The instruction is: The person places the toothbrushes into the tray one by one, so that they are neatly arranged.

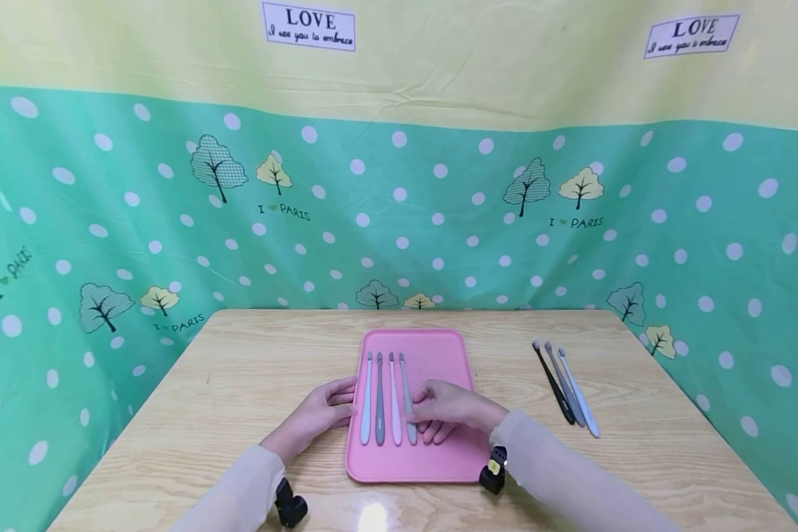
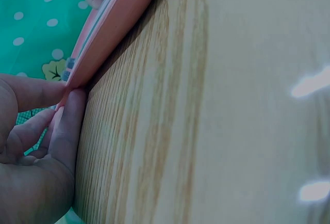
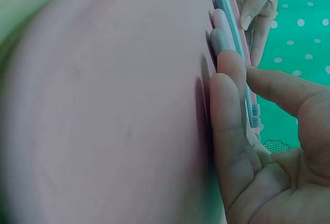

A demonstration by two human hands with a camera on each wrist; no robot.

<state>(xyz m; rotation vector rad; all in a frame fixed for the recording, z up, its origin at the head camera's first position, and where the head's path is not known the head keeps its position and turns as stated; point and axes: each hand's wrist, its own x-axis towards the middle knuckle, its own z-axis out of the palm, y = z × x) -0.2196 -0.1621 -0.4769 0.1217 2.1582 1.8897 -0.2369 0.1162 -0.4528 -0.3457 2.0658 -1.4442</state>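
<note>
A pink tray (image 1: 439, 355) lies on the table with several toothbrushes on it, side by side, heads toward the far end. My left hand (image 1: 319, 410) holds the tray's left edge; in the left wrist view thumb and fingers pinch the rim (image 2: 116, 33). Over the tray, my right hand (image 1: 455, 406) pinches the handle of the rightmost toothbrush in the row, a grey-green one (image 1: 406, 384). Left of it lie a pink toothbrush (image 1: 394, 399), a dark grey one (image 1: 380, 399) and a pale blue one (image 1: 367, 399). Fingers partly hide the held handle in the right wrist view.
On the wooden table (image 1: 259, 355), right of the tray, three more toothbrushes lie close together: a black one (image 1: 553, 384), a grey one (image 1: 567, 388) and a light blue one (image 1: 580, 395). A patterned curtain (image 1: 399, 244) hangs behind the table and along its sides.
</note>
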